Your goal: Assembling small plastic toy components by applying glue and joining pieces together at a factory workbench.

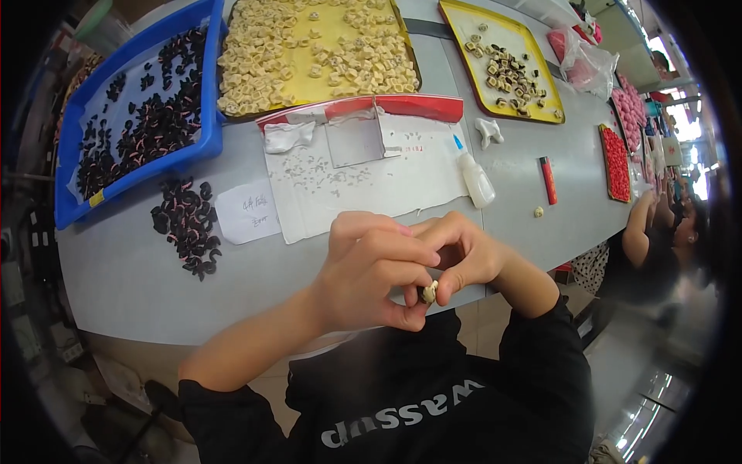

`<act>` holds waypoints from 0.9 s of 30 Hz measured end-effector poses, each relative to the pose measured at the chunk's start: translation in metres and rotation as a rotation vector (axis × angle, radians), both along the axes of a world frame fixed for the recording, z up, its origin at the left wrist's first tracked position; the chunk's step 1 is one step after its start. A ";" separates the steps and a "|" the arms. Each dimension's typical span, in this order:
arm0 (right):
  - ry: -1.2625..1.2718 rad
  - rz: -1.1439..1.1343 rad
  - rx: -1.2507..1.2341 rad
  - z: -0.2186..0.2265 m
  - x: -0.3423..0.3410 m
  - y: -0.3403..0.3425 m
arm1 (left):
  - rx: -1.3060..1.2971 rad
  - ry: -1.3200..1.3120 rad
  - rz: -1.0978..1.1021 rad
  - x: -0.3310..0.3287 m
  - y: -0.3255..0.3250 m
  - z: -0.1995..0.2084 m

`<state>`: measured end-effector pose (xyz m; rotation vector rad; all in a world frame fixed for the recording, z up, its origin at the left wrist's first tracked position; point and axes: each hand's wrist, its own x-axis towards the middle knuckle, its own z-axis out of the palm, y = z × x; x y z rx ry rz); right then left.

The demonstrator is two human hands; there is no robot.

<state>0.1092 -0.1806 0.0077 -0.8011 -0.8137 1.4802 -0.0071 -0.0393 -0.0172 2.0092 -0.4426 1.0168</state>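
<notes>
My left hand (371,267) is closed, pinching a small cream-and-black piece (430,291) between thumb and fingers near the table's front edge. Fingers of my right hand (468,251) are bent around the same piece, its thumb pressed against it from the right. Much of the piece is hidden by the fingertips. Ahead of the hands lies a flattened white cardboard sheet (309,213) with many tiny pale bits (317,170) on it. A small squeeze bottle with a blue tip (477,182) lies at its right edge.
A blue tray (216,108) holds black curved parts; more black parts (188,224) lie beside a paper note (246,210). Behind are a yellow tray (309,91) of cream pieces and another yellow tray (471,19) of cream-and-black ones. A red stick (548,180) lies right. Another person (657,247) sits further right.
</notes>
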 end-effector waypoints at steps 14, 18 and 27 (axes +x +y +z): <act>-0.042 -0.035 -0.008 -0.001 -0.004 0.001 | -0.062 -0.035 -0.022 0.000 -0.008 -0.002; -0.004 -0.039 -0.009 0.002 -0.005 0.003 | -0.095 -0.094 -0.048 0.001 -0.008 -0.002; -0.067 -0.049 0.026 -0.002 -0.007 0.002 | -0.117 -0.022 -0.038 -0.003 -0.009 0.001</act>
